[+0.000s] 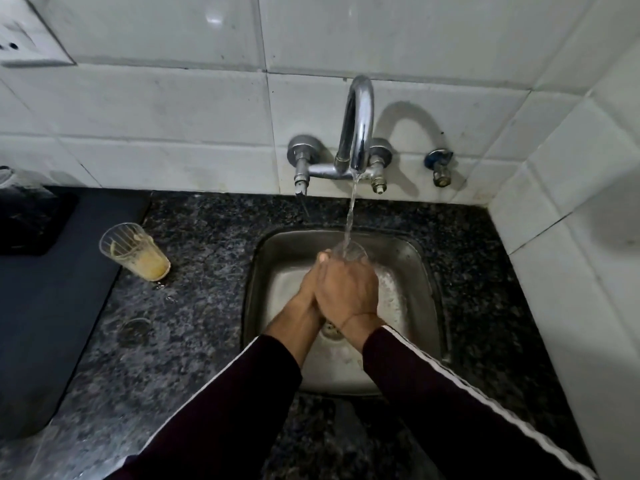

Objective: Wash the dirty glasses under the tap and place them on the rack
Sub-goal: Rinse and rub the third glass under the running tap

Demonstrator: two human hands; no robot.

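Note:
Both my hands wrap around a clear glass (354,251) over the steel sink (277,244), with only the glass's rim showing above my fingers. My right hand (349,289) lies on top, and my left hand (310,285) is partly hidden beneath it. Water runs from the chrome tap (358,126) straight into the glass. A second glass (136,252) with yellowish residue stands on the granite counter (194,271) left of the sink, next to a dark mat (52,306).
A dark object (27,220) sits at the far left on the mat. A small valve (440,168) projects from the tiled wall right of the tap. A tiled side wall (571,237) closes in on the right. A wet ring (133,329) marks the counter.

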